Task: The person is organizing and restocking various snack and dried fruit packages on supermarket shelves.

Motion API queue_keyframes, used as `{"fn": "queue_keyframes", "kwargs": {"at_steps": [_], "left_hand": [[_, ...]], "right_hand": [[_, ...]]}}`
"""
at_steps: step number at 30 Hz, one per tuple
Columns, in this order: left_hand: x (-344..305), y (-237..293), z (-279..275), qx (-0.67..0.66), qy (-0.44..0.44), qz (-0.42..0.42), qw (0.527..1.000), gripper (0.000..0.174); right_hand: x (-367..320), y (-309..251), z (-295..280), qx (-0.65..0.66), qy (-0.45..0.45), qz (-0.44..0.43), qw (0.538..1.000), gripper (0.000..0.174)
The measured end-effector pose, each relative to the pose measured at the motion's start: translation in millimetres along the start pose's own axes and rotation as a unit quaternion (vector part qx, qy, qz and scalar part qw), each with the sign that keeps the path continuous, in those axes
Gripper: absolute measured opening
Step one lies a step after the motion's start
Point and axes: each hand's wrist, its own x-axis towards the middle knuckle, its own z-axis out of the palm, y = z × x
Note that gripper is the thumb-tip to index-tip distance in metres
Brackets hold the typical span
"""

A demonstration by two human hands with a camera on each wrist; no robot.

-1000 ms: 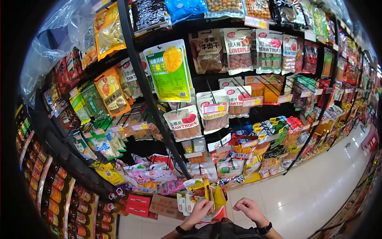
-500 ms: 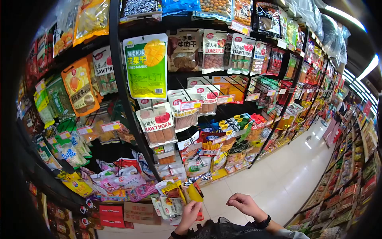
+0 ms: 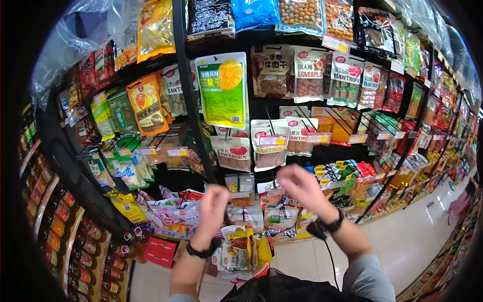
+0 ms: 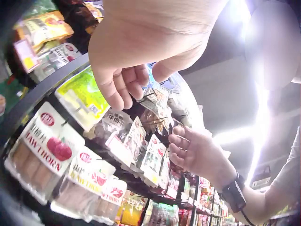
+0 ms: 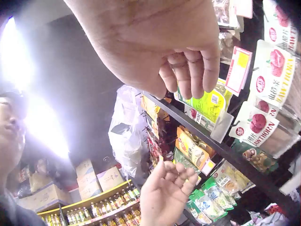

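- And up they come: the left hand (image 3: 214, 209), down at the bundle of snack packets (image 3: 240, 250) half a second ago, is now off it and raised before the shelves, blurred in the head view.
- The right hand (image 3: 304, 189) is up too, higher and to the right, well apart from the left.
- Left grip: half wide, fingers loosely bent, nothing in it, as the left wrist view shows.
- Right grip: much the same, fingers relaxed towards the palm, no packet between them.
- The bundle sits low and near, just in front of the person's body, with a yellow packet (image 3: 264, 250) at its right side; what supports it I cannot tell.
- Beyond the hands, the left hawthorn pouch (image 3: 231, 153) hangs beside the middle hawthorn pouch (image 3: 270, 153), which is partly behind a price tag (image 3: 272, 141). The dried mango pouch (image 3: 223, 90) hangs above them, next to the black upright (image 3: 189, 95).
- I see no clear contact between either hand and any pouch.
- What it means for the work: the packets now lie unheld, and both hands look free to handle goods at rack height; which pouch, if any, is impossible to call.
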Motion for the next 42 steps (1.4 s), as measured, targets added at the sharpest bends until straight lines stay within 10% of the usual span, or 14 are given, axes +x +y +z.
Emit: {"fn": "queue_keyframes", "kwargs": {"at_steps": [5, 11, 17, 24, 34, 42], "left_hand": [[144, 37, 12, 0.175, 0.021, 0.098, 0.98, 0.031], [248, 16, 16, 0.33, 0.079, 0.016, 0.941, 0.062], [253, 8, 18, 0.36, 0.081, -0.076, 0.926, 0.067], [228, 25, 10, 0.464, 0.14, 0.092, 0.87, 0.067], [206, 75, 15, -0.109, 0.066, -0.006, 0.992, 0.036], [125, 75, -15, -0.196, -0.032, -0.011, 0.98, 0.03]], "right_hand": [[159, 15, 3, -0.01, 0.057, -0.148, 0.987, 0.054], [263, 29, 34, 0.046, 0.052, -0.103, 0.992, 0.069], [288, 48, 60, 0.01, 0.08, -0.102, 0.991, 0.034], [281, 51, 44, 0.13, 0.021, -0.16, 0.978, 0.026], [245, -26, -9, 0.297, -0.084, -0.124, 0.943, 0.025], [150, -40, -7, 0.272, -0.028, -0.025, 0.961, 0.024]]}}
